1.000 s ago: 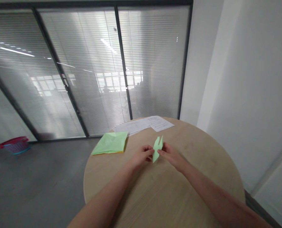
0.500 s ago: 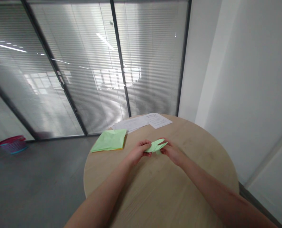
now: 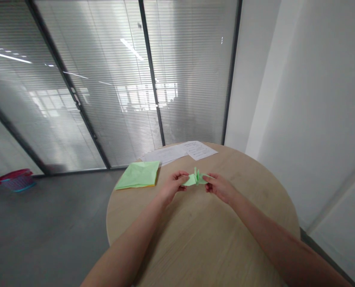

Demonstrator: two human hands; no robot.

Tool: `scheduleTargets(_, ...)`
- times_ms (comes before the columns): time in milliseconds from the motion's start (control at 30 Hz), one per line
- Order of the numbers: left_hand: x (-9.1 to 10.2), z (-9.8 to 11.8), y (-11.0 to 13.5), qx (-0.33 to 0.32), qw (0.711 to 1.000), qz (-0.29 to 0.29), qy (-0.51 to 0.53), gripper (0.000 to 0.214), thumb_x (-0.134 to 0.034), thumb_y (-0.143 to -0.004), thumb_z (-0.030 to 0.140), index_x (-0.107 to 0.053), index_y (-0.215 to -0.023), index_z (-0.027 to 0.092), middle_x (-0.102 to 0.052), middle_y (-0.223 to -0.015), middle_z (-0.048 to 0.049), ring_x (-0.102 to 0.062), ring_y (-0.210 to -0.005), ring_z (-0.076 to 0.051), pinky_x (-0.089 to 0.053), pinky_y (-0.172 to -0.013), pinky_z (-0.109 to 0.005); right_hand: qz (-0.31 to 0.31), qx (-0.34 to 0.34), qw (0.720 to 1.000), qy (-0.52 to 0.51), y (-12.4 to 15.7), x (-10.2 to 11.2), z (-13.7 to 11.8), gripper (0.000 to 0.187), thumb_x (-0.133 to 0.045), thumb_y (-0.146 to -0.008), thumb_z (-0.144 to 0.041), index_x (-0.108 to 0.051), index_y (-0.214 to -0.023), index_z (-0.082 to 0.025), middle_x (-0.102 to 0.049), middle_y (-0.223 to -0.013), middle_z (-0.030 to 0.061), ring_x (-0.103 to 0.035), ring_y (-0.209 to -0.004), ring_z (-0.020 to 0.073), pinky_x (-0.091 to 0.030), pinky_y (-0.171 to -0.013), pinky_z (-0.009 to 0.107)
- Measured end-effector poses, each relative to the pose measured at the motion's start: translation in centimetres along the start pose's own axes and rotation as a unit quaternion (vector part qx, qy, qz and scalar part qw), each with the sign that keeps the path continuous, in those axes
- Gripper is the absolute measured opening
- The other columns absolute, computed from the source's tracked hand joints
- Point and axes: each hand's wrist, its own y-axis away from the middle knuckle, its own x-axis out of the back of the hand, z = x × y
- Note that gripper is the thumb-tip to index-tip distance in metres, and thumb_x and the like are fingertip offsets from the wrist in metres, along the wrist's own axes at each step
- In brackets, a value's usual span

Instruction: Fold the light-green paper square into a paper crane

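A small green origami crane (image 3: 197, 178) is held between my two hands over the round table. My left hand (image 3: 175, 184) pinches its left wing between thumb and fingers. On the other side, my right hand (image 3: 219, 185) grips the right wing the same way. The wings are spread apart, and narrow folded points stick up at the middle. Left of my hands lies a stack of green paper (image 3: 138, 174), with a yellow edge showing beneath the top sheets.
White sheets (image 3: 199, 150), some with print, lie at the far edge of the light wooden round table (image 3: 201, 239). A red and blue basket (image 3: 16, 180) stands on the grey floor at left. Glass panels with blinds (image 3: 189, 79) rise behind the table, a white wall (image 3: 311, 99) at right.
The right hand has taken hold of the right wing. The paper crane, closed and tilted before, is now spread open between both hands, its folded points upright.
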Motion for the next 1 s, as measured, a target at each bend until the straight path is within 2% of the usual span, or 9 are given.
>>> scheduleTargets(167, -0.17, 0.09, 0.09, 0.019, 1.0, -0.013, -0.009, 0.045, -0.082, -0.067, 0.048, -0.066, -0.095, 0.016, -0.063, -0.084, -0.0015, -0.057, -0.066, -0.01, -0.051, -0.059, -0.024, 0.024, 0.01, 1.0, 0.005, -0.05, -0.02, 0.33, 0.041, -0.087, -0.061, -0.048, -0.067, -0.079, -0.018, -0.058, -0.064, -0.0026, -0.05, -0.056, 0.0104, -0.043, -0.057, 0.025)
scheduleTargets(300, -0.08, -0.07, 0.05, 0.046, 0.998, -0.029, -0.028, 0.047, -0.082, -0.065, 0.053, -0.066, -0.085, 0.014, -0.059, -0.069, 0.0008, -0.054, -0.058, -0.009, -0.048, -0.057, -0.024, 0.028, 0.021, 0.999, 0.004, -0.06, 0.0, 0.26, 0.041, -0.087, -0.06, -0.049, -0.069, -0.08, -0.018, -0.058, -0.063, -0.0027, -0.05, -0.056, 0.0104, -0.042, -0.057, 0.026)
scheduleTargets(400, 0.09, -0.25, -0.01, 0.055, 0.997, -0.029, -0.041, 0.049, -0.082, -0.063, 0.056, -0.066, -0.081, 0.013, -0.058, -0.067, 0.0006, -0.053, -0.057, -0.009, -0.048, -0.058, -0.024, 0.03, 0.03, 0.999, -0.008, -0.16, 0.07, 0.19, 0.039, -0.085, -0.063, -0.05, -0.068, -0.078, -0.018, -0.058, -0.062, -0.0022, -0.049, -0.056, 0.0104, -0.041, -0.057, 0.026)
scheduleTargets(700, -0.14, 0.19, 0.21, 0.019, 0.999, -0.024, -0.019, 0.045, -0.084, -0.062, 0.052, -0.067, -0.078, 0.013, -0.061, -0.074, -0.0021, -0.056, -0.063, -0.011, -0.049, -0.059, -0.024, 0.053, 0.036, 0.997, -0.049, -0.45, 0.18, -0.07, 0.036, -0.085, -0.064, -0.048, -0.068, -0.074, -0.018, -0.059, -0.062, -0.0016, -0.048, -0.055, 0.0107, -0.039, -0.055, 0.026)
scheduleTargets(1000, 0.19, 0.24, 0.12, 0.027, 0.998, -0.049, -0.03, 0.041, -0.08, -0.067, 0.051, -0.062, -0.074, 0.015, -0.053, -0.056, 0.003, -0.05, -0.048, -0.009, -0.042, -0.049, -0.022, 0.062, 0.055, 0.996, -0.026, -0.44, 0.43, -0.39, 0.036, -0.083, -0.064, -0.05, -0.068, -0.074, -0.019, -0.062, -0.065, -0.0013, -0.048, -0.054, 0.0107, -0.039, -0.056, 0.027)
